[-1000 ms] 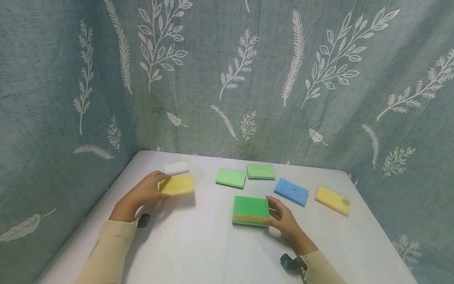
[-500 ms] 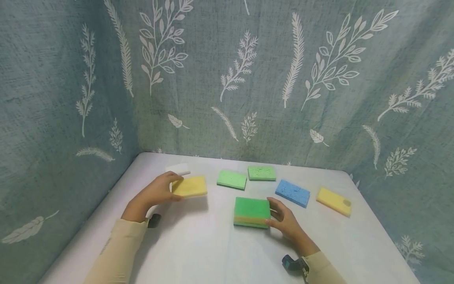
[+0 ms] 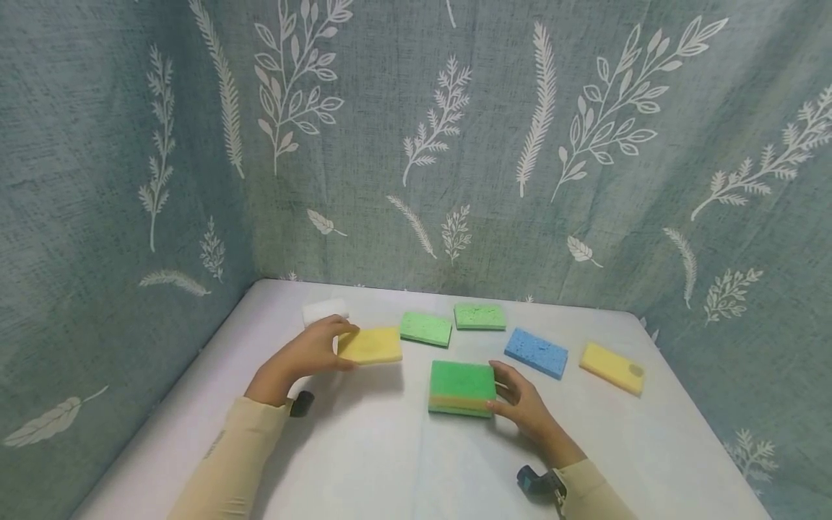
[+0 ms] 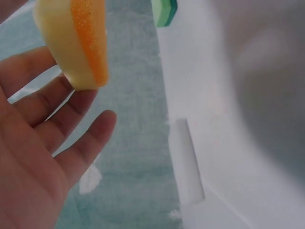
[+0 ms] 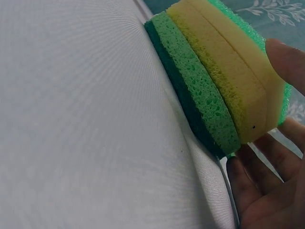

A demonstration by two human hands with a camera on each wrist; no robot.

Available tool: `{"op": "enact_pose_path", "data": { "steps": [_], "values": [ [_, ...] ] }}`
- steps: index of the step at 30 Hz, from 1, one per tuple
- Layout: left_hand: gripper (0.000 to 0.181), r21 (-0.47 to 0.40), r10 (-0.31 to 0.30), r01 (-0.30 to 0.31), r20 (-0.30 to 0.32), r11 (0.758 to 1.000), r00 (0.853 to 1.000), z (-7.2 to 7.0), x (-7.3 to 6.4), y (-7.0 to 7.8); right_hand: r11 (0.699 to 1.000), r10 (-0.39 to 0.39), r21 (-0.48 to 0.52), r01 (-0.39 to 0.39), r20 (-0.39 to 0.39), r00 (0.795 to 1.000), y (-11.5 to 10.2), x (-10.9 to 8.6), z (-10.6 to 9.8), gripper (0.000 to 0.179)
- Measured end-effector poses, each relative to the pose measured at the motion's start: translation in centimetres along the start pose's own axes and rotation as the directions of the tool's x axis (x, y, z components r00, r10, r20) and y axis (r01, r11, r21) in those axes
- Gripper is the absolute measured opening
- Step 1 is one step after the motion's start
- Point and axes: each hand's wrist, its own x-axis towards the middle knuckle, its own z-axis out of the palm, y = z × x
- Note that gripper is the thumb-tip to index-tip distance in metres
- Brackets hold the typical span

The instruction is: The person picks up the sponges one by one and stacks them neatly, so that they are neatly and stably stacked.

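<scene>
In my left hand (image 3: 310,352) is a yellow sponge (image 3: 372,345), pinched at its left end and raised above the table, its shadow falling below. The left wrist view shows that this sponge (image 4: 71,43) has a pale yellow layer and an orange one. Toward the middle, my right hand (image 3: 525,408) grips the right side of a sponge stack (image 3: 461,383) on the table. Seen from the right wrist, a light green sponge (image 5: 198,83) with a dark green underside lies lowest, yellow sponge layers (image 5: 228,62) come above it, and bright green tops the stack.
Behind my left hand lies a white sponge (image 3: 325,310). Two light green sponges, one nearer (image 3: 425,329) and one farther (image 3: 479,317), lie at the back. A blue sponge (image 3: 536,353) and another yellow sponge (image 3: 612,368) are to the right. Leaf-patterned curtains (image 3: 390,144) enclose the white table.
My left hand has carried the yellow sponge rightward, closer to the stack and in front of the left light green sponge. My right hand has stayed at the stack.
</scene>
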Motion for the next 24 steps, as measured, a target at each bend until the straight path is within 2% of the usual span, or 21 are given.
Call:
{"op": "enact_pose_path", "data": {
  "steps": [7, 12, 17, 24],
  "values": [
    [0.067, -0.020, 0.067, -0.067, -0.005, 0.998, 0.998, 0.7, 0.7, 1.5, 1.000, 0.011, -0.003, -0.011, -0.008, 1.000, -0.2, 0.0, -0.1, 0.075],
    [0.067, 0.000, 0.103, -0.103, 0.000, 0.995, 0.995, 1.2, 1.2, 2.3, 1.000, 0.020, -0.003, -0.020, -0.002, 1.000, -0.1, 0.0, -0.1, 0.075],
    [0.068, 0.017, 0.105, -0.105, 0.008, 0.994, 0.994, 1.6, 1.8, 3.1, 1.000, 0.012, -0.013, -0.012, -0.002, 1.000, 0.0, 0.1, -0.2, 0.075],
    [0.069, -0.016, 0.116, -0.115, 0.026, 0.993, 0.993, 2.0, 2.2, 4.3, 1.000, 0.015, -0.004, -0.015, -0.004, 1.000, -0.1, 0.0, -0.2, 0.074]
  ]
}}
